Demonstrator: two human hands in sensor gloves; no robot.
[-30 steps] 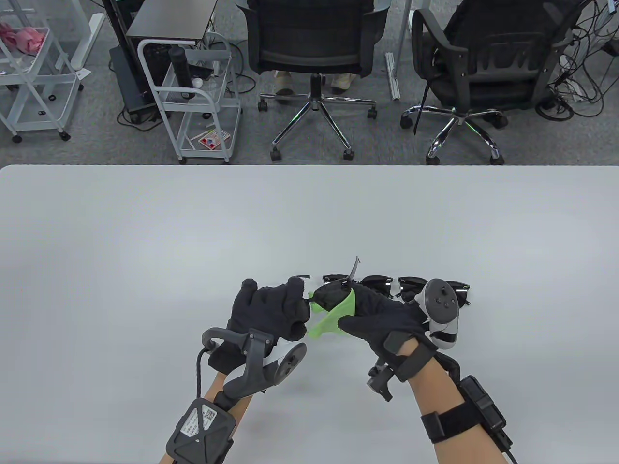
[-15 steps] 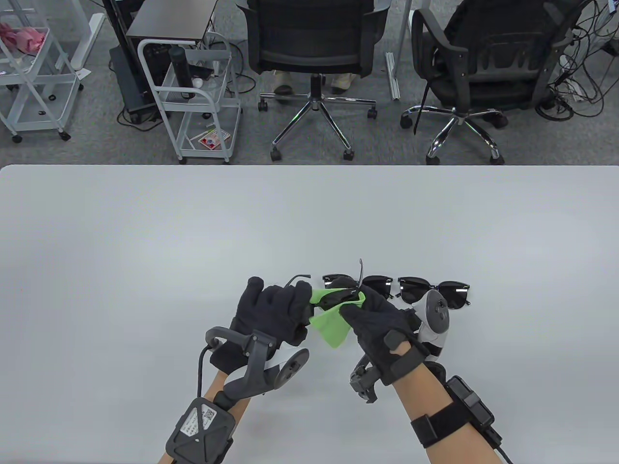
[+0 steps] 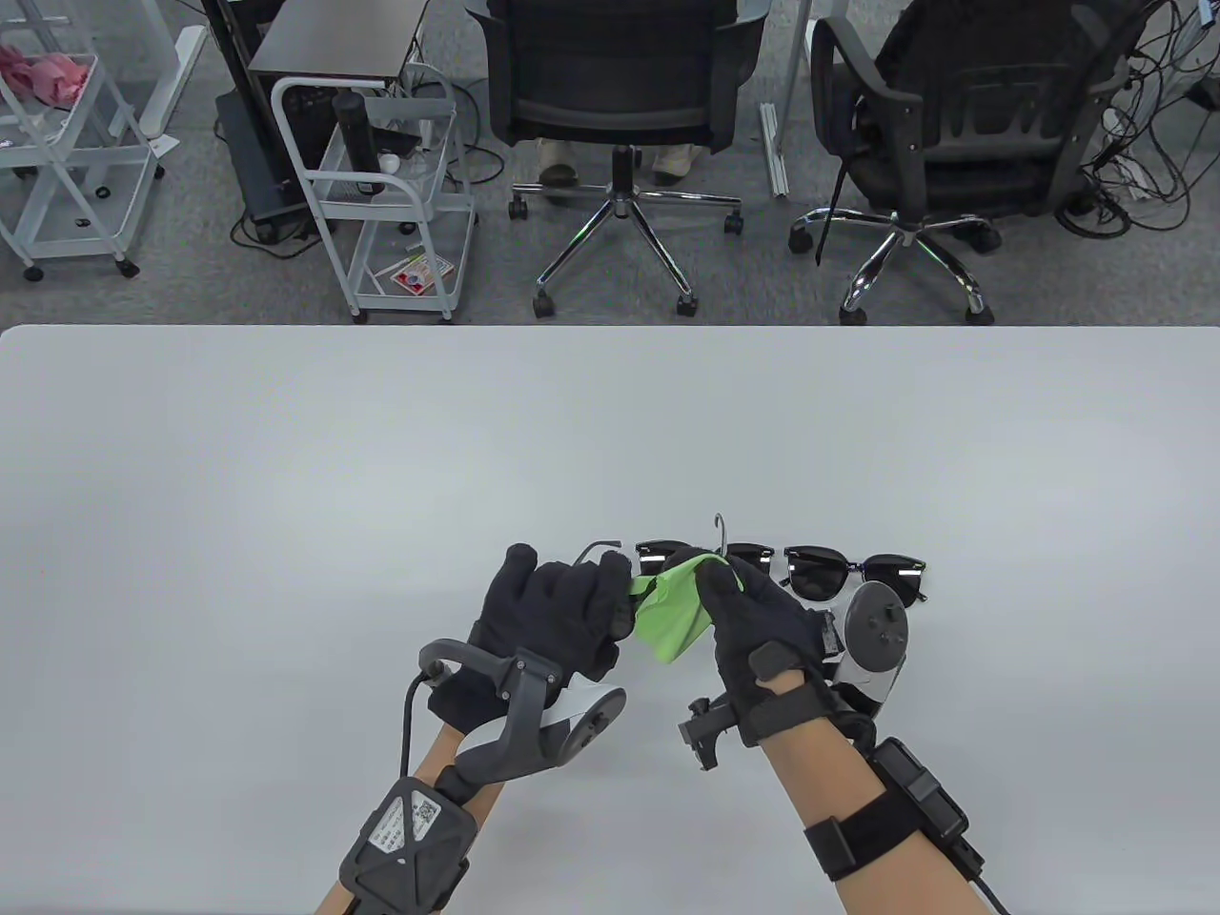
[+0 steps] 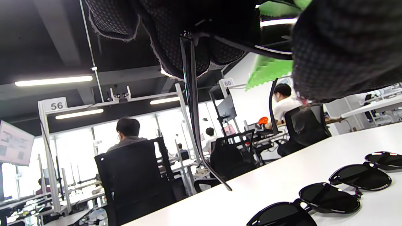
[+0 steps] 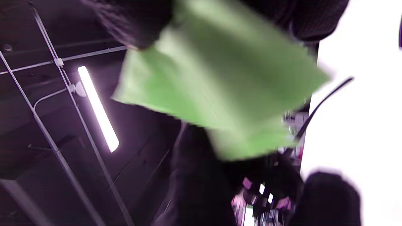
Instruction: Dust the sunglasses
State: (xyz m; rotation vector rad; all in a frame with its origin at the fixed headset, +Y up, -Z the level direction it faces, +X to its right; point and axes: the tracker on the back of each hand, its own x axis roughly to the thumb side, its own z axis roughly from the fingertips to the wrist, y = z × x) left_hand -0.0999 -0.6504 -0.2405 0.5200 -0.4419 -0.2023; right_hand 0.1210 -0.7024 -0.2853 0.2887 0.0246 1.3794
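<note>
My left hand grips a pair of black sunglasses above the table; one temple arm sticks out past its fingers, and hangs down in the left wrist view. My right hand holds a green cloth pressed around the held glasses, covering the lens. The other temple arm stands up behind the cloth. The cloth fills the right wrist view, blurred.
Two more black sunglasses lie on the white table behind my hands, one partly hidden and one to the right; both show in the left wrist view. Office chairs and carts stand beyond the table's far edge.
My right hand has slid left and turned, drawing the green cloth over the held glasses. My left hand has shifted slightly right. The upright temple arm has moved a little right.
</note>
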